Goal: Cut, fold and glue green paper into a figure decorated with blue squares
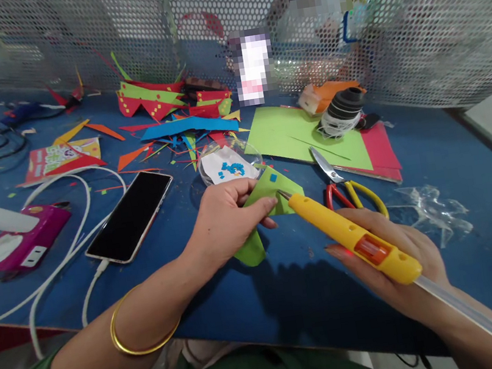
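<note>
My left hand point(227, 218) pinches a green paper piece point(290, 187) between thumb and fingers, above the blue table. One small blue square point(273, 178) lies on the paper near its upper part. My right hand point(395, 254) is wrapped round a yellow glue gun point(340, 226) with a clear glue stick in its rear. The gun's dark tip is over the green paper, just below the blue square; whether it touches cannot be made out. Behind my left hand, a clear round dish point(257, 157) holds white paper point(210, 166) with several small blue squares point(231, 169).
Scissors point(335, 177) lie by my right hand, before green sheets point(266, 132) bearing a black-and-white spool point(343, 109). A phone point(131, 217), white cable and purple power strip point(28, 242) are left. Paper scraps point(191, 126) and a mesh partition point(134, 28) stand behind.
</note>
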A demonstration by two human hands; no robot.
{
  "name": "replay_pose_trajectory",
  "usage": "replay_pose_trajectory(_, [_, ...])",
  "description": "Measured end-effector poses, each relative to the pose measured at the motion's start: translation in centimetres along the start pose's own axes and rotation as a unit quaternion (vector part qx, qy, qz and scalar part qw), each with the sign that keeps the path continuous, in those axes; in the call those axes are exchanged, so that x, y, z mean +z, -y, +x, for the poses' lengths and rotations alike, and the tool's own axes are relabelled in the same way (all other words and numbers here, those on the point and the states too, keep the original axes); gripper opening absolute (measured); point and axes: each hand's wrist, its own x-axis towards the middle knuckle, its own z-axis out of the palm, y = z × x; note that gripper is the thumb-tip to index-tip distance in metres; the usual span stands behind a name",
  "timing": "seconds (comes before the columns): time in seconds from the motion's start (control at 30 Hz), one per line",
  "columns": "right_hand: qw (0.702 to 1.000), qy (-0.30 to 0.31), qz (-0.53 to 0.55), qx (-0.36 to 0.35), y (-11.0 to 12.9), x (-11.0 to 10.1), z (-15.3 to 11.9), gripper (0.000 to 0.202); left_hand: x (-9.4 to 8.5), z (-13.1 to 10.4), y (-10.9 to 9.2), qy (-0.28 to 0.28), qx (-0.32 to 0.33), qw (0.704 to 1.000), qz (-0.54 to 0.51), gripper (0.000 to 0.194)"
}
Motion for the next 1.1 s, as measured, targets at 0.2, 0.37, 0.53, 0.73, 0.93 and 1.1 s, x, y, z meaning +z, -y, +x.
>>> replay_pose_trajectory(0.2, [1.000,0.002,-0.017,0.017,0.07,0.20,-0.14,0.025,-0.01,0.08,0.13,0.004,0.002,1.000,-0.018,0.008])
replay_pose_trajectory(0.37, [1.000,-0.001,-0.011,0.027,-0.04,0.39,-0.31,0.025,0.00,0.10,0.20,0.005,0.003,1.000,-0.020,0.007])
replay_pose_trajectory(0.53, [1.000,0.004,0.001,0.015,-0.09,0.23,-0.31,0.022,0.01,0.09,0.10,0.007,0.003,1.000,-0.011,0.007])
replay_pose_trajectory(0.73, [1.000,0.008,-0.001,0.026,0.06,0.22,-0.25,0.024,-0.03,0.12,0.19,0.007,0.006,1.000,-0.006,0.008])
replay_pose_trajectory(0.93, [1.000,0.004,0.010,0.029,-0.01,0.36,-0.31,0.024,0.00,0.14,0.30,0.007,0.003,1.000,-0.009,0.009])
replay_pose_trajectory(1.1, [0.999,0.004,0.009,0.034,-0.05,0.50,-0.44,0.025,0.03,0.12,0.17,0.006,0.002,1.000,-0.007,0.010])
